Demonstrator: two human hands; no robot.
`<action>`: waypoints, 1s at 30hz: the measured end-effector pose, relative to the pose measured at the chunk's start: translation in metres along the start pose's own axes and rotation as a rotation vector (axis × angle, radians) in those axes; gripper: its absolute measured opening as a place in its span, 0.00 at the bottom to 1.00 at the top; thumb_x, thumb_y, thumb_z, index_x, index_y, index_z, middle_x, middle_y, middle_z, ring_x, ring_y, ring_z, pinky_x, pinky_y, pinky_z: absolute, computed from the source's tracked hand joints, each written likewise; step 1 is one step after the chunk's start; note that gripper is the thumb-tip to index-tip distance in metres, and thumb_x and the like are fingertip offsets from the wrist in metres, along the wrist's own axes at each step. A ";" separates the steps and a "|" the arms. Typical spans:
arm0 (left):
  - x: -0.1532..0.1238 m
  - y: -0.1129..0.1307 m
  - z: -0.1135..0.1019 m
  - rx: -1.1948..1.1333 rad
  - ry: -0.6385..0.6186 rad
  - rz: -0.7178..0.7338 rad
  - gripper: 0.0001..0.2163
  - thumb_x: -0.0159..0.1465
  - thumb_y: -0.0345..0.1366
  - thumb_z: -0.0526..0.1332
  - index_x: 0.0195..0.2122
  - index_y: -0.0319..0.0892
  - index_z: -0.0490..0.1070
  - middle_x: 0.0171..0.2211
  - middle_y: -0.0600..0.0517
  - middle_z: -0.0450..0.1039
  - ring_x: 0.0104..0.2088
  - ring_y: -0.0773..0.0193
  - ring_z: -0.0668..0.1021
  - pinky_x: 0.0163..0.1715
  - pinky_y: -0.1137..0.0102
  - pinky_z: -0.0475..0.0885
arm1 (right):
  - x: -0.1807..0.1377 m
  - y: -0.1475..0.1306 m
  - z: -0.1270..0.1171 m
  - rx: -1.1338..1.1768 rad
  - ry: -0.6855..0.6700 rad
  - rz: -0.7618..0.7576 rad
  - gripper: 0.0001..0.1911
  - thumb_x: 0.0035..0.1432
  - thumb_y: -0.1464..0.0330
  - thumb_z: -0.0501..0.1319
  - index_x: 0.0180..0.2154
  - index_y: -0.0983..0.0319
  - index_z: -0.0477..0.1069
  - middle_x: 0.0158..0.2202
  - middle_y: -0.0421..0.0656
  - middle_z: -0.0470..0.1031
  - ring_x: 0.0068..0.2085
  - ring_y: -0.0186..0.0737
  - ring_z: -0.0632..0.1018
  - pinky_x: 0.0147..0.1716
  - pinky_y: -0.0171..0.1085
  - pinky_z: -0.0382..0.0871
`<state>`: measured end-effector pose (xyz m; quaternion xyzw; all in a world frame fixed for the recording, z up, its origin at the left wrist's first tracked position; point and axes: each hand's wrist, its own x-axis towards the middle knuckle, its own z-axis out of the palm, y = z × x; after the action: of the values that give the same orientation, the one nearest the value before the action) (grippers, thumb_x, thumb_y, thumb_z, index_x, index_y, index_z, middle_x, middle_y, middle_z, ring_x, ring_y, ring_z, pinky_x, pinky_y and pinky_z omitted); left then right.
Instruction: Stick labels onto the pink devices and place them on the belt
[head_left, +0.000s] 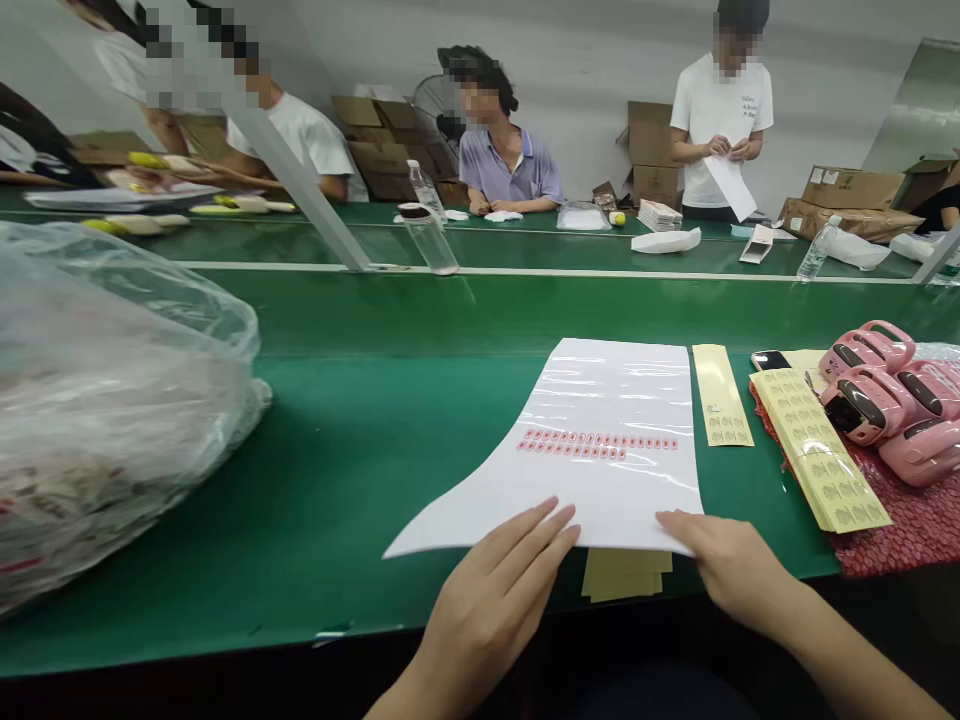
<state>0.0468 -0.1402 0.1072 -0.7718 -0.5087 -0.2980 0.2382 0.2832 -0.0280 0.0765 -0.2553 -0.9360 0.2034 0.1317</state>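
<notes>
The yellow sheets [626, 573] lie mostly hidden under the white sheet [600, 450]. The print on its red labels [592, 445] is too small to read. At nine o'clock, the plastic bag [105, 400] is cut off.

Lighting: bright, even, overhead indoor source. Shadows soft, faint under hands and sheet edge. Glare: white streaks across glossy sheet [600, 440]; sheen on bag [112, 400] at left; pale reflection on table [375, 400] far strip. Focus: near field sharp, labels too small to read. Faces pixelated. Wide-angle distortion: table edges bow, left post leans. Bottom edge dark below table.
</notes>
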 end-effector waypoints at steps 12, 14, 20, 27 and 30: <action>-0.045 0.042 0.081 0.275 -0.277 0.052 0.26 0.55 0.40 0.62 0.56 0.51 0.61 0.52 0.46 0.69 0.50 0.45 0.70 0.42 0.56 0.71 | 0.015 0.014 -0.015 0.304 0.614 -0.039 0.16 0.62 0.72 0.47 0.46 0.60 0.70 0.39 0.44 0.78 0.41 0.39 0.78 0.38 0.35 0.74; -0.041 0.046 0.088 0.233 -0.269 0.054 0.24 0.56 0.38 0.61 0.55 0.51 0.63 0.51 0.47 0.69 0.50 0.47 0.71 0.43 0.59 0.71 | 0.018 0.011 -0.004 0.310 0.563 -0.118 0.16 0.62 0.73 0.47 0.46 0.60 0.69 0.40 0.45 0.77 0.43 0.39 0.77 0.41 0.36 0.73; -0.036 0.056 0.095 0.028 -0.166 0.044 0.14 0.60 0.29 0.55 0.45 0.48 0.71 0.41 0.48 0.75 0.41 0.55 0.76 0.37 0.64 0.73 | 0.022 0.002 0.018 0.396 0.110 0.016 0.20 0.59 0.71 0.52 0.54 0.65 0.63 0.53 0.53 0.68 0.54 0.43 0.69 0.52 0.42 0.65; -0.035 0.051 0.102 -0.084 -0.122 0.118 0.15 0.60 0.25 0.48 0.41 0.41 0.73 0.33 0.47 0.78 0.32 0.60 0.80 0.32 0.70 0.76 | -0.023 0.019 0.020 0.772 0.141 0.225 0.30 0.51 0.56 0.63 0.52 0.62 0.64 0.54 0.54 0.65 0.56 0.50 0.66 0.56 0.50 0.58; -0.029 0.046 0.106 -0.147 -0.142 0.104 0.16 0.59 0.25 0.49 0.42 0.43 0.74 0.36 0.46 0.78 0.36 0.57 0.80 0.36 0.68 0.76 | -0.049 0.029 0.030 0.969 0.413 0.443 0.19 0.59 0.55 0.53 0.44 0.61 0.68 0.43 0.51 0.73 0.44 0.46 0.76 0.47 0.49 0.68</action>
<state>0.1033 -0.1048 0.0088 -0.8316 -0.4605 -0.2662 0.1594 0.3261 -0.0407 0.0304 -0.3902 -0.6148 0.5781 0.3682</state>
